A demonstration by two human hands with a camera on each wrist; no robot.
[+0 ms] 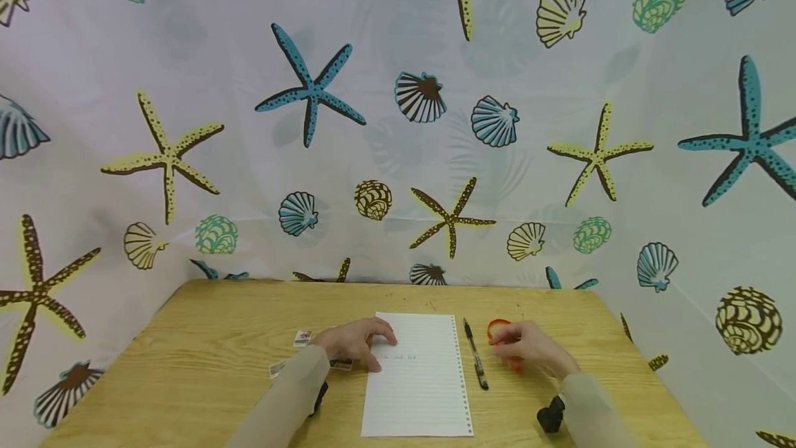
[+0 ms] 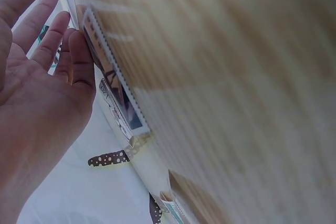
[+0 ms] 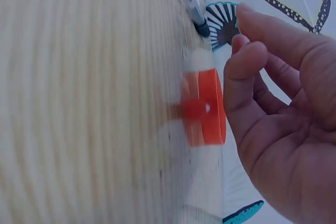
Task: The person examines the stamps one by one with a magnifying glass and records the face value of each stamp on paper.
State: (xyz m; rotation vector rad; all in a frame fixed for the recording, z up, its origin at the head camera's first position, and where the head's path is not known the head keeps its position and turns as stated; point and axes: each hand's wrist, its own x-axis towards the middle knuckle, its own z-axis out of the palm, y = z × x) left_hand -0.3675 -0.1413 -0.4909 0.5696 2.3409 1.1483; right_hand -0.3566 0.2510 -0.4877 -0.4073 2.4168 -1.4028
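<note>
My left hand (image 1: 356,341) rests at the left edge of a lined sheet of paper (image 1: 423,399), with relaxed, spread fingers on it. Faint writing shows on the sheet's upper part. Beneath that hand, a postage stamp (image 2: 116,77) with perforated edges lies on the table. My right hand (image 1: 531,350) hovers by an orange band (image 1: 494,327) looped into a ring, its fingers loosely bent. In the right wrist view the orange band (image 3: 211,108) stands just beside the fingertips, and nothing shows between thumb and fingers. Part of the loop is hidden by the hand in the head view.
A pen (image 1: 476,357) with a dark tip and a clear barrel lies between the sheet and the orange band. Another stamp (image 1: 302,338) lies left of the left hand, with more near the forearm. A shell-patterned curtain (image 1: 385,151) surrounds the wooden table (image 1: 211,365).
</note>
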